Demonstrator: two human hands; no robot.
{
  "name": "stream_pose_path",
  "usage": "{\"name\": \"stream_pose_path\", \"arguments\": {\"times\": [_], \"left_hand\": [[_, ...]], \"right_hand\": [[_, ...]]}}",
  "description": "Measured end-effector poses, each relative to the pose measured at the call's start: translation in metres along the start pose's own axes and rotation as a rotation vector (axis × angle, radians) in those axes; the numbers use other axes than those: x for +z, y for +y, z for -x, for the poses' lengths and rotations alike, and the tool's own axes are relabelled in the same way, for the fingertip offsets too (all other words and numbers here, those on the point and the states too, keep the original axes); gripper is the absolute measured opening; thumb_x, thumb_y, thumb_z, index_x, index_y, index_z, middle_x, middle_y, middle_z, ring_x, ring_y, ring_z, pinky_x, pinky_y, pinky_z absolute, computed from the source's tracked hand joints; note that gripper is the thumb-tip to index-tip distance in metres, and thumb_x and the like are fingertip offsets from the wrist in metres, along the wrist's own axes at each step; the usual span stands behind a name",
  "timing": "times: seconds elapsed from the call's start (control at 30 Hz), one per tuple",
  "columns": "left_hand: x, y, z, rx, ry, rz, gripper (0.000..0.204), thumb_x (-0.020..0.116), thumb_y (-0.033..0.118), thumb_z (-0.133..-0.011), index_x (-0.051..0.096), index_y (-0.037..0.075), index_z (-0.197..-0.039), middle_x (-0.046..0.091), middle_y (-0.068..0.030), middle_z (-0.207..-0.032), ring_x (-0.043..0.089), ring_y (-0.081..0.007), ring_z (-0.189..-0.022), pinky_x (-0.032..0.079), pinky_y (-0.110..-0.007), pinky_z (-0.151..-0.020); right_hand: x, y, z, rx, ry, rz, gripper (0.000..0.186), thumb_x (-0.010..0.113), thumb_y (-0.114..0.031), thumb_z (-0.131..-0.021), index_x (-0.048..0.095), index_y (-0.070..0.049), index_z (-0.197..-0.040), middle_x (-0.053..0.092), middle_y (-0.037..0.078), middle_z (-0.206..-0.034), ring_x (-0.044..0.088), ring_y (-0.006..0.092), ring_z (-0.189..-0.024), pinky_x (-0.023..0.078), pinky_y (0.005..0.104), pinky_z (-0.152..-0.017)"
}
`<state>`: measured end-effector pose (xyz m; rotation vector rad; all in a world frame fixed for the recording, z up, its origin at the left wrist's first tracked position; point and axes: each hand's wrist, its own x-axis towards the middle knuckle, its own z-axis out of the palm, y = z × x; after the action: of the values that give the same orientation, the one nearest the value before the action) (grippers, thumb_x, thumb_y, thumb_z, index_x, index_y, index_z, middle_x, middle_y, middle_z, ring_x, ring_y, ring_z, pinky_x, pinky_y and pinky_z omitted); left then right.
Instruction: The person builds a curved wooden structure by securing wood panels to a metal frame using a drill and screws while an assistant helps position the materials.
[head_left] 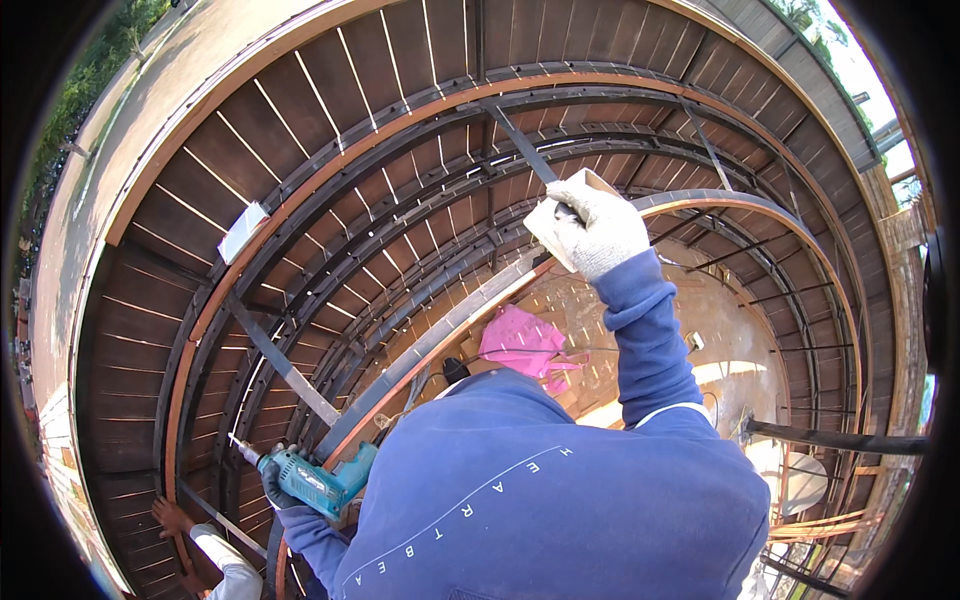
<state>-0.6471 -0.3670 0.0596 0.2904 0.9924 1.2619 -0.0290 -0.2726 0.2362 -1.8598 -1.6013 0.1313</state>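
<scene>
A teal power drill lies at the lower left, its chuck and bit pointing to the upper left. Dark-gloved fingers of my left hand wrap round the drill near its front end. At upper middle my right hand, in a white knit glove, grips a small white box. Something dark shows at the box's opening, too small to name. The hand and box are over the curved metal rail, near the end of a dark strut.
Curved dark boards with gaps, and several bent rails, ring the area. Another white box rests on an orange-brown rail. A pink bag or cloth lies below on the floor. Another person's hand touches the frame at lower left.
</scene>
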Motion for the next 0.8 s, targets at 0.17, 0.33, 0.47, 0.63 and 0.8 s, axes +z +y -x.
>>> {"name": "stream_pose_path", "arguments": {"times": [0.17, 0.33, 0.47, 0.63, 0.8], "left_hand": [[0.000, 0.001, -0.007, -0.016, -0.011, -0.010, 0.055, 0.072, 0.043, -0.089, 0.061, 0.008, -0.130, 0.071, -0.0180, -0.116, 0.069, -0.0347, -0.098, 0.058, -0.052, -0.087], [0.012, 0.003, 0.004, -0.025, 0.036, 0.110, 0.054, 0.075, 0.036, -0.086, 0.058, 0.008, -0.129, 0.071, -0.0175, -0.112, 0.070, -0.0354, -0.098, 0.061, -0.052, -0.083], [0.002, 0.003, 0.003, -0.040, 0.072, 0.140, 0.048, 0.073, 0.024, -0.087, 0.057, 0.002, -0.127, 0.071, -0.0207, -0.110, 0.074, -0.0374, -0.094, 0.063, -0.054, -0.085], [0.006, 0.000, 0.005, 0.026, 0.091, 0.155, 0.050, 0.076, 0.019, -0.085, 0.057, 0.001, -0.128, 0.071, -0.0206, -0.110, 0.073, -0.0370, -0.099, 0.062, -0.052, -0.093], [0.006, 0.000, 0.003, 0.018, 0.109, 0.147, 0.049, 0.077, 0.021, -0.084, 0.059, 0.000, -0.124, 0.072, -0.0213, -0.107, 0.074, -0.0372, -0.097, 0.063, -0.052, -0.091]], "right_hand": [[-0.012, 0.123, -0.062, 0.258, -0.450, 0.647, 0.024, 0.066, -0.020, -0.088, 0.079, -0.008, -0.105, 0.076, 0.018, -0.101, 0.072, 0.0378, -0.099, 0.057, 0.0437, -0.091], [0.042, 0.133, -0.073, 0.309, -0.554, 0.744, 0.029, 0.070, -0.026, -0.087, 0.079, -0.009, -0.109, 0.077, 0.019, -0.107, 0.073, 0.0380, -0.102, 0.057, 0.0460, -0.092], [0.053, 0.171, -0.071, 0.182, -0.539, 0.390, 0.032, 0.086, -0.021, -0.080, 0.082, -0.014, -0.110, 0.080, 0.013, -0.102, 0.076, 0.0283, -0.097, 0.057, 0.0367, -0.091], [0.074, 0.222, -0.074, 0.298, -0.551, 0.129, 0.024, 0.082, -0.009, -0.086, 0.081, -0.006, -0.110, 0.080, 0.009, -0.095, 0.072, 0.0162, -0.085, 0.058, 0.0340, -0.081], [0.080, 0.242, -0.076, 0.364, -0.490, 0.015, 0.025, 0.082, -0.011, -0.084, 0.082, -0.010, -0.109, 0.080, 0.009, -0.099, 0.074, 0.0179, -0.091, 0.057, 0.0343, -0.084]]}}
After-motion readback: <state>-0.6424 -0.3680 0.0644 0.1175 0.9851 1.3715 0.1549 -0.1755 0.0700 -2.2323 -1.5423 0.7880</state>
